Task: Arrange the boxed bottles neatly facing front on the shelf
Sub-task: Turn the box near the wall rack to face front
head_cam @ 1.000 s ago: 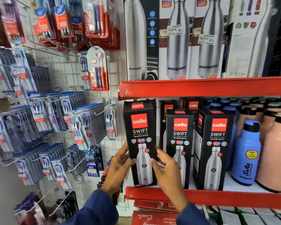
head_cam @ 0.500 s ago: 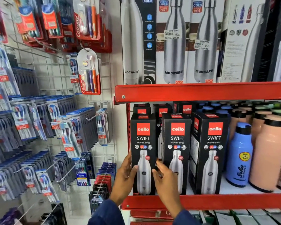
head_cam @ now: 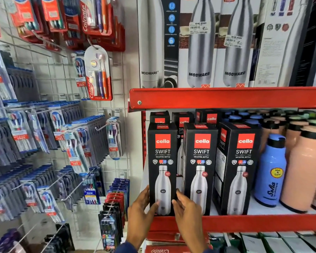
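Observation:
Three black Cello Swift bottle boxes stand upright in a front row on the red shelf (head_cam: pixel 244 223), labels facing me. The left box (head_cam: pixel 162 161) stands at the shelf's left end. My left hand (head_cam: pixel 141 210) presses its lower left edge and my right hand (head_cam: pixel 185 207) holds its lower right edge. The middle box (head_cam: pixel 201 161) is just right of my right hand, and the right box (head_cam: pixel 243 165) stands beside it, turned slightly so its side shows. More of the same boxes (head_cam: pixel 211 117) stand behind the front row, mostly hidden.
A blue bottle (head_cam: pixel 271 172) and peach bottles (head_cam: pixel 305 170) stand right of the boxes. Tall Modware bottle boxes (head_cam: pixel 199 42) fill the shelf above. Toothbrush packs (head_cam: pixel 98 73) hang on a wire grid to the left. Green-edged boxes (head_cam: pixel 281 241) lie below.
The left box went from held out in front, tilted, to standing upright on the shelf in line with the others. Both hands slid down to its lower edges.

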Available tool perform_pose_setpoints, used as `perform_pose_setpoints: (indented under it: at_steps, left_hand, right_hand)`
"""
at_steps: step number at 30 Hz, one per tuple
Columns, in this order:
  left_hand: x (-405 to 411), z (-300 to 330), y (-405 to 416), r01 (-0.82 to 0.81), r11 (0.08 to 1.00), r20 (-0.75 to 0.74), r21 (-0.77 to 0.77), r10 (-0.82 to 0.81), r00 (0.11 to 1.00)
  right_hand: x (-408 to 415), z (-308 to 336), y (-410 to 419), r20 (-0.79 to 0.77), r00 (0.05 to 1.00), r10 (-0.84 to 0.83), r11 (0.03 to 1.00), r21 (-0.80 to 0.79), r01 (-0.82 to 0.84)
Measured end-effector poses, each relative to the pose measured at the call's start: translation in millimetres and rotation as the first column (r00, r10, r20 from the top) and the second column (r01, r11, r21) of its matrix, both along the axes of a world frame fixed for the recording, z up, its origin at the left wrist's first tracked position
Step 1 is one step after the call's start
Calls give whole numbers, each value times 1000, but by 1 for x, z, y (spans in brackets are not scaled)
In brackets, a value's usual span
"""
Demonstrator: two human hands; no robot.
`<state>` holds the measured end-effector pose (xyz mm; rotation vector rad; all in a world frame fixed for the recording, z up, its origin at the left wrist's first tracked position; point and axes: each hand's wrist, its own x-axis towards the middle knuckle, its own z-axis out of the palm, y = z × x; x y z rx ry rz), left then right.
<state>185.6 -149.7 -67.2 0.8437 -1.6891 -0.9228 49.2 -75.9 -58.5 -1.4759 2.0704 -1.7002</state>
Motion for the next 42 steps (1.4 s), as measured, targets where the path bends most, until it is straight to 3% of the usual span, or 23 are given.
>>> perform_pose_setpoints:
  at_steps: [9,31,35,39,42]
  left_hand:
    - [3,-6,6,-35,997,25,66,34,999]
    - [11,-4,17,-37,998,59,47,34,998]
    - [14,-7,15,-96,994,81,51,92,992]
    - [16,-4,27,-259,962,-52,-89,255,966]
    - [6,6,45,-284,925,-126,-252,260,957]
  right_hand:
    - [3,-11,2,14,1000,-14,1000,28,13]
    - [7,-14,8,26,996,-84,996,34,83]
    - [7,-15,16,59,996,-73,997,14,73]
    - [1,-21,33,188,979,-83,995,-35,91]
    - [-8,-20,46,265,953,-145,980,-96,175]
